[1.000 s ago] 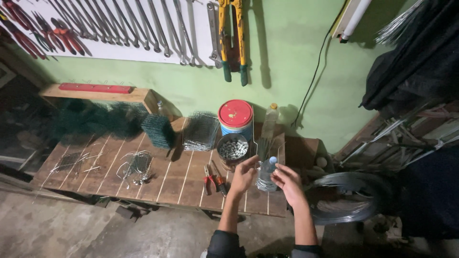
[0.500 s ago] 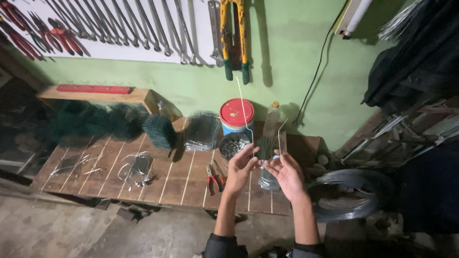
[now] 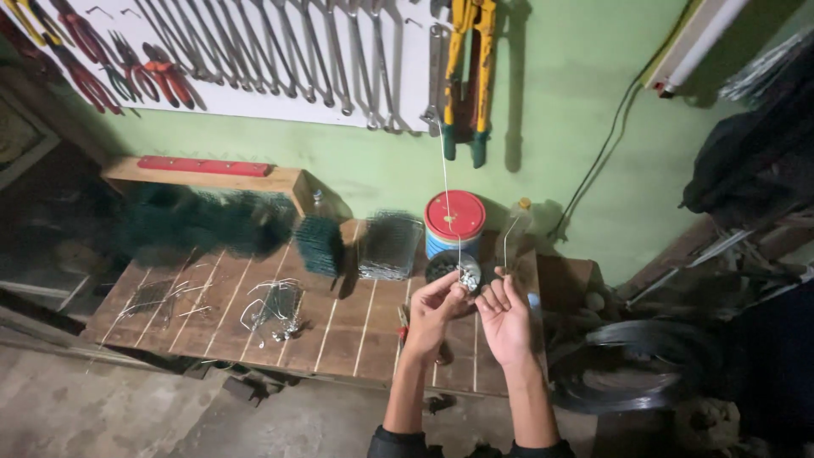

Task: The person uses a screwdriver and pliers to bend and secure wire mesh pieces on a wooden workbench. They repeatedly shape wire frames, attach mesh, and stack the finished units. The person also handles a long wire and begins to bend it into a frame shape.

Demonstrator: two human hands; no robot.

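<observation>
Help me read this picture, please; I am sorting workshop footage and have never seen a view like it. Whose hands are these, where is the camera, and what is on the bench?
The camera sits on a person's head and looks down, so the two bare forearms rising from the bottom edge are that person's own. The left hand pinches a thin pale wire that runs straight up in front of the wall. The right hand is beside it, its fingers at a second wire that bends over near a clear bottle. Below them is a wooden bench. On it stand a red-lidded tin, a small dark bowl of metal bits, wire mesh bundles and loose bent wire pieces. Spanners and yellow-handled bolt cutters hang on the green wall.
</observation>
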